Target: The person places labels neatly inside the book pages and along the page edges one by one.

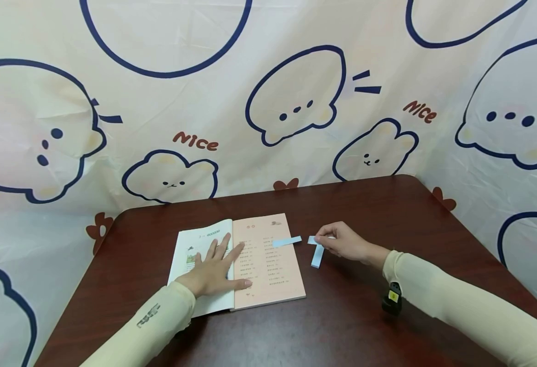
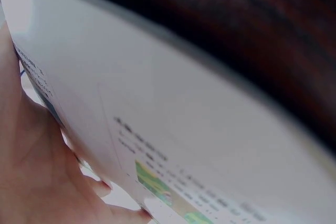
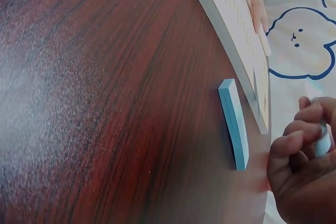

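Observation:
An open book (image 1: 273,278) lies on the table, a white page on the left and a pink page of printed lines on the right. My left hand (image 1: 213,272) presses flat over its middle with fingers spread; the left wrist view shows the palm side close to the white page (image 2: 157,93). A light-blue sticky strip (image 1: 287,241) crosses the pink page's right edge and juts past it. Right of the book, my right hand (image 1: 343,242) pinches another light-blue strip (image 1: 311,239) between thumb and fingers. Below that hand a thick light-blue sticky-note pad (image 3: 234,124) rests on the wood.
The dark reddish-brown table (image 1: 364,204) meets a cartoon-printed cloth (image 1: 231,107) at its back and sides. A small black device (image 1: 391,299) with a yellow label hangs at the right sleeve cuff.

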Action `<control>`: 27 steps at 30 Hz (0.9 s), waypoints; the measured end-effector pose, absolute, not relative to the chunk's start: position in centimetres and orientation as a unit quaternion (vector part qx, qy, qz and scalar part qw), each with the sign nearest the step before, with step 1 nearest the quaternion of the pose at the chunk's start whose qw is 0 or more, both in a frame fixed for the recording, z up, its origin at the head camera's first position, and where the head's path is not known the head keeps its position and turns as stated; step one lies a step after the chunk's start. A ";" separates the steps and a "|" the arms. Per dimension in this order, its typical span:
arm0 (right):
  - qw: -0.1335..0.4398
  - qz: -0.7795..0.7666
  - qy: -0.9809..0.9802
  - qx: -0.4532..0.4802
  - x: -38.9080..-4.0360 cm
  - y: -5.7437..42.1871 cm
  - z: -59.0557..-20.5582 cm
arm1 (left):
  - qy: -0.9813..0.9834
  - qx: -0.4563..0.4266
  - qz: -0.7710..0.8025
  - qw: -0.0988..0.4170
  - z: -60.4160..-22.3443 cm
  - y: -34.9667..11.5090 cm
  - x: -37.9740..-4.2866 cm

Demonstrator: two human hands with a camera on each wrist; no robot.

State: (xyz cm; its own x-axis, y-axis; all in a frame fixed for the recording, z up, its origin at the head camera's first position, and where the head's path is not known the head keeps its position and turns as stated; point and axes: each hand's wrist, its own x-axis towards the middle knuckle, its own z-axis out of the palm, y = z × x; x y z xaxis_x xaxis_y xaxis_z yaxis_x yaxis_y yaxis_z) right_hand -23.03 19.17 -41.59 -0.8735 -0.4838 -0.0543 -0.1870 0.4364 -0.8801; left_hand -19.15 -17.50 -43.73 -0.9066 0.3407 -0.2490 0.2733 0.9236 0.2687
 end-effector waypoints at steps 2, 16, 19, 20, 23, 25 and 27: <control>0.151 -0.486 0.837 -0.204 -23.0 19.0 -41.6 | 0.970 0.158 0.113 0.148 -43.7 -17.5 -19.2; 0.140 -0.452 0.856 -0.207 -22.9 17.6 -41.6 | 0.970 0.157 0.111 0.151 -43.7 -17.5 -19.2; 0.130 -0.444 0.860 -0.215 -22.9 17.4 -41.8 | 0.970 0.156 0.111 0.152 -43.7 -17.5 -19.2; 0.128 -0.441 0.861 -0.218 -22.9 17.3 -41.8 | 0.969 0.157 0.112 0.152 -43.6 -17.5 -19.2; 0.120 -0.433 0.866 -0.221 -22.8 17.0 -41.8 | 0.969 0.158 0.111 0.154 -43.5 -17.5 -19.2; 0.119 -0.431 0.867 -0.222 -22.7 16.8 -41.7 | 0.969 0.158 0.110 0.155 -43.5 -17.4 -19.3; 0.117 -0.429 0.867 -0.222 -22.6 16.6 -41.7 | 0.969 0.158 0.108 0.155 -43.5 -17.4 -19.3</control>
